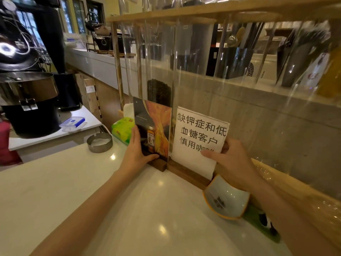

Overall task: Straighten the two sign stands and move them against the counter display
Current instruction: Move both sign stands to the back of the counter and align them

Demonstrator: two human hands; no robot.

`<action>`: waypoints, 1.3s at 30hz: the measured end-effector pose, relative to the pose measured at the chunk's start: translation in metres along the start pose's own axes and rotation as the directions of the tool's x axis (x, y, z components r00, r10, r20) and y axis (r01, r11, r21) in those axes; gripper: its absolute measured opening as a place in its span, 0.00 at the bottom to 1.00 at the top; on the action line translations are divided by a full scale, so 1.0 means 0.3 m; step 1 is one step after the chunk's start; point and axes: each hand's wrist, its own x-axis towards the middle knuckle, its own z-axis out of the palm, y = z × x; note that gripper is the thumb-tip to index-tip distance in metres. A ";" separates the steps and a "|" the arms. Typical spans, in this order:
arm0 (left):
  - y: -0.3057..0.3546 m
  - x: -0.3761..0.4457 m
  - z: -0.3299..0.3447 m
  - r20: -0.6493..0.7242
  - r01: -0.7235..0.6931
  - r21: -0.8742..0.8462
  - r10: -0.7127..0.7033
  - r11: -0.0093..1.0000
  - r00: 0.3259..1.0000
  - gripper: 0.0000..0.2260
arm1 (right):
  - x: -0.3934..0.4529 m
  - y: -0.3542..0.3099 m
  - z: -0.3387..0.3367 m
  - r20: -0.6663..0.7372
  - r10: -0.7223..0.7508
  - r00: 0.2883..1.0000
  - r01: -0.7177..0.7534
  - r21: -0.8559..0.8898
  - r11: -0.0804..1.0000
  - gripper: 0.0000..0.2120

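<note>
Left hand (pixel 137 152) grips the poster stand (pixel 154 130) and right hand (pixel 227 157) the text stand (pixel 200 134) (bases abutting), squaring both against the display (pixel 184 52).

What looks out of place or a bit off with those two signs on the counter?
The white paper sign looks worn: its right edge is ragged and the sheet hangs over its wooden base. The right hand covers its last characters. The bottle advert sign, held by the left hand, looks neat.
</note>
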 end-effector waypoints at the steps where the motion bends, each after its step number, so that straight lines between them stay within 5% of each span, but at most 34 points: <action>1: 0.007 -0.010 0.005 0.002 0.019 0.029 -0.019 0.999 1.000 0.52 | 0.007 -0.025 -0.006 -0.008 -0.011 1.000 0.011 0.041 0.999 0.15; 6: 0.035 -0.068 0.043 0.024 0.074 0.136 -0.078 0.988 0.997 0.42 | 0.080 -0.201 -0.046 -0.028 -0.196 0.980 0.189 -0.160 0.969 0.11; 13: 0.045 -0.109 0.038 0.078 0.181 0.215 -0.202 0.960 0.976 0.35 | 0.206 -0.381 0.043 0.324 -0.220 0.920 0.357 -0.467 0.809 0.16; 19: 0.066 -0.128 0.038 0.139 0.257 0.106 -0.271 0.960 0.953 0.32 | 0.279 -0.411 0.159 0.466 -0.225 0.856 0.474 -0.532 0.701 0.15; 39: 0.092 -0.096 0.037 0.150 0.269 0.016 -0.268 0.963 0.952 0.18 | 0.322 -0.416 0.222 0.304 -0.272 0.913 0.400 -0.537 0.743 0.11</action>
